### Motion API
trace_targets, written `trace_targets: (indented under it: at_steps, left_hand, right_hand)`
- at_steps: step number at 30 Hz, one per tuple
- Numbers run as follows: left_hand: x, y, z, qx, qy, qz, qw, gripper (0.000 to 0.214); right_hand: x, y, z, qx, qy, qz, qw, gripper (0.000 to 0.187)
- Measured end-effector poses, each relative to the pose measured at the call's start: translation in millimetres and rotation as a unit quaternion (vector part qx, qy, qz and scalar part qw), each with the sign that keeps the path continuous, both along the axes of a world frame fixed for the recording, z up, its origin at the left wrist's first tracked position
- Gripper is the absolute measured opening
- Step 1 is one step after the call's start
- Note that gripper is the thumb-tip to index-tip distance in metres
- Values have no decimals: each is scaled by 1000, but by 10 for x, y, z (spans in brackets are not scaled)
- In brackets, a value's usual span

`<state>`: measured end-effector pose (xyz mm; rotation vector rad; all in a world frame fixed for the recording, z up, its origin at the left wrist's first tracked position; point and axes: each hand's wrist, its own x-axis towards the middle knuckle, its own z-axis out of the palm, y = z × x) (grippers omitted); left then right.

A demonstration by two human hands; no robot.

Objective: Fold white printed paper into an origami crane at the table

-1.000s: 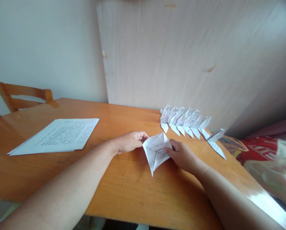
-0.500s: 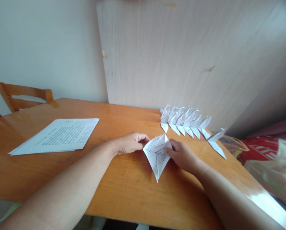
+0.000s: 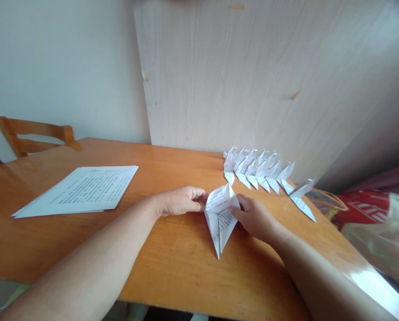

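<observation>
A half-folded piece of printed white paper point(image 3: 220, 217) lies on the orange wooden table point(image 3: 173, 267), its long point aimed toward me. My left hand point(image 3: 181, 201) pinches the paper's upper left edge with curled fingers. My right hand point(image 3: 254, 217) grips the upper right edge, thumb on top. Behind them, a row of several finished folded paper shapes point(image 3: 258, 169) lies side by side, with one more folded shape point(image 3: 302, 197) a little apart to the right.
A stack of printed sheets point(image 3: 82, 189) lies on the table's left half. A wooden chair back point(image 3: 32, 133) stands at the far left. A pale wood panel point(image 3: 269, 80) rises behind the table. A red and clear plastic bag point(image 3: 376, 223) sits off the right edge.
The paper's side flaps have been pressed inward, so the shape is narrower and its point reaches further toward me. Both hands stayed at its upper edges.
</observation>
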<state>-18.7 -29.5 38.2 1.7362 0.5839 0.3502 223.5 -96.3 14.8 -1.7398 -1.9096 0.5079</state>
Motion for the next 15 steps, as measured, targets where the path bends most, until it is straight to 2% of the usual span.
trace_targets:
  at_steps: [12,15]
  left_hand:
    - [107,16,-166,37,3,67,997,18]
    - [144,30,-232,68,7,85,994,18]
  right_hand:
    - [-12,-17,-1,-3,1,3,1000,12]
    - [-29,-31,20,-4,3,3,1000,12]
